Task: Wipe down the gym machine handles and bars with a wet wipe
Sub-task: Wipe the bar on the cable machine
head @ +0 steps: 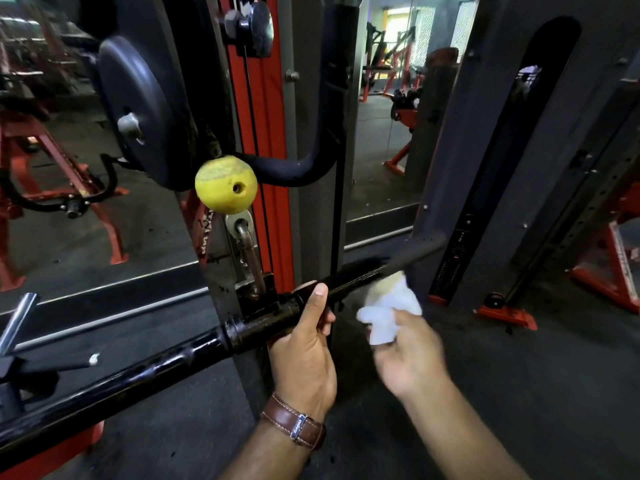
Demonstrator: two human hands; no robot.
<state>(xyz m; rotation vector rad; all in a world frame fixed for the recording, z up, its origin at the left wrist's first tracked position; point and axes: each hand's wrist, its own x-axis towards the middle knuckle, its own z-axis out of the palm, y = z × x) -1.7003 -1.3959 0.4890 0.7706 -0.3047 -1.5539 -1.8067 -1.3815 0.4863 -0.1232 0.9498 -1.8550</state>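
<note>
A long black bar [145,367] hangs from the cable clip and slants from the lower left up to the right, ending in a dark grip [412,254]. My left hand [304,344], with a brown watch on the wrist, grips the bar just right of its centre collar. My right hand [408,355] holds a crumpled white wet wipe [391,310] just below the bar's right part. The wipe's top edge is at the bar; the hand is blurred.
A yellow ball stopper [225,185] sits on the cable above the metal clip [247,258]. A black curved handle [329,109] and a round pulley cover [138,112] stand on the red and grey column. A dark frame post [519,150] rises at right.
</note>
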